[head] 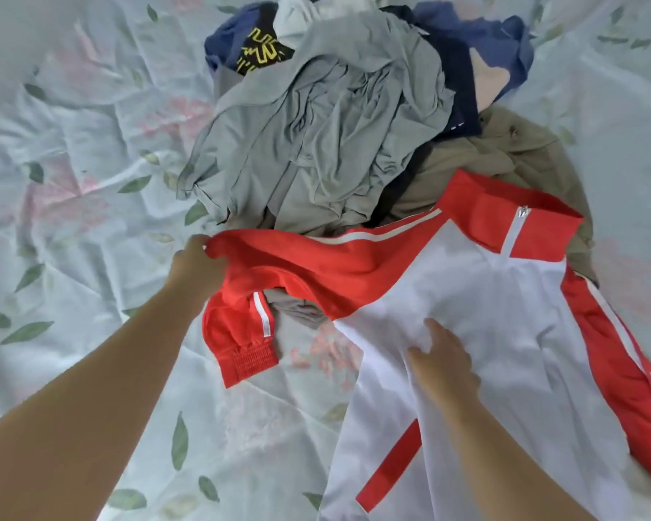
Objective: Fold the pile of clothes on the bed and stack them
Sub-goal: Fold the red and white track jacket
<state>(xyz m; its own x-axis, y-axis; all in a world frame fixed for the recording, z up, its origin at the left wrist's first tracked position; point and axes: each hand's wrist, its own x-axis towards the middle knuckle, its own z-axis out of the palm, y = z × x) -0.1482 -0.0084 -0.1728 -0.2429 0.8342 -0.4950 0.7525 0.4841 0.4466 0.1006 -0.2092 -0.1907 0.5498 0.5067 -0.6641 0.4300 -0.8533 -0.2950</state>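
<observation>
A red and white zip jacket (pixel 512 332) lies spread front-up on the bed at the lower right, its red collar toward the pile. My left hand (pixel 194 267) grips the jacket's red left sleeve (pixel 301 272) near its middle and holds it raised, so the elastic cuff hangs down below. My right hand (pixel 444 364) rests on the white chest panel, fingers lightly bent into the fabric. Behind the jacket sits the unfolded pile of clothes (pixel 327 118): a grey garment on top, with blue, black-and-yellow, navy and khaki pieces around it.
The bed sheet (pixel 72 163) is pale with pink flowers and green leaves, wrinkled, and stretches over the whole left side and the lower middle. A khaki garment (pixel 504 156) lies partly under the jacket's collar.
</observation>
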